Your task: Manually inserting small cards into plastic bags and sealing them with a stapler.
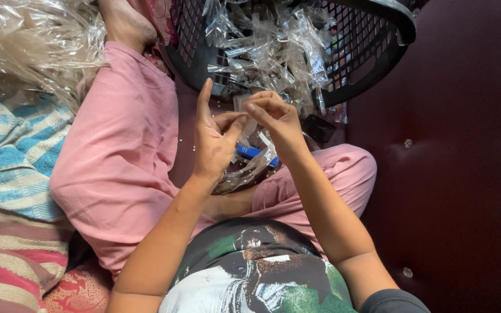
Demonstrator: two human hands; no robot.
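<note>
Printed shirt fabric (pixel 250 272) fills the lower foreground, with both forearms rising from it toward the lap.

Left hand (pixel 213 136): index finger raised straight, thumb and remaining fingers curled inward, meeting the other hand's fingertips. Right hand (pixel 276 119): fingers pressed together at the tips in a pinch. A small clear plastic sleeve (pixel 249 124) sits between the two hands; its edges are hard to make out against the clutter behind.

Location: the sleeve is held above the lap, just in front of the black mesh basket (pixel 372 52), which is heaped with similar clear plastic sleeves (pixel 268 40).

Risks, as judged:
- The sleeve is thin and slick; a loosened pinch would let it drop among the wrappers on the lap (pixel 244 171), where it would be hard to single out.
- Small pale beads (pixel 195 148) lie loose on the pink trousers (pixel 117 156); any leg movement could roll them off.
- The basket is overfull and sleeves hang over its rim, so a knock could spill them.

Count: two hands, one basket, one blue object (pixel 250 152) on the lap, one bundle of plastic sheeting (pixel 36 40) at upper left, two metal studs (pixel 407 143) on the dark red surface. Sleeves and beads are too many and too overlapped to count.
</note>
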